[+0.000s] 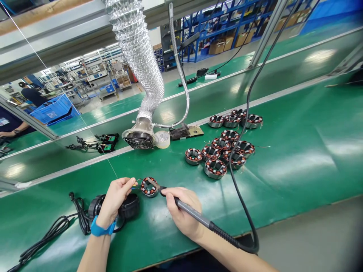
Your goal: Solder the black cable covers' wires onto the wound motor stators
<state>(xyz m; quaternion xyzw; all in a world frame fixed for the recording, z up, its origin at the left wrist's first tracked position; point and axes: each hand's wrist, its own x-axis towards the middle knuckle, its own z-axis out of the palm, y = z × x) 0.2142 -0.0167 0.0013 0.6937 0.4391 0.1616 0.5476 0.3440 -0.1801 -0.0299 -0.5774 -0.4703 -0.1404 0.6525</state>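
Note:
My right hand point(184, 211) is closed around the grip of a soldering iron point(195, 214), its tip at the upper right of a motor stator point(149, 187) on the green bench. The stator is a ring with copper windings and white and black parts. Pinched in the fingers of my left hand point(120, 194) are thin coloured wires point(137, 187) that run to the stator's left side. A thin strand of solder wire point(112, 168) comes down from above to my left hand. Under my left wrist lies a black round housing point(129, 207) with a cable.
Several stators point(215, 168) stand grouped at the right. The iron's black cable point(236, 181) hangs across that side. A fume fan point(139, 139) on a foil duct point(138, 56) hangs behind, beside a soldering stand point(181, 132). Coiled black cord point(53, 228) lies left. Other people point(11, 128) are at far left.

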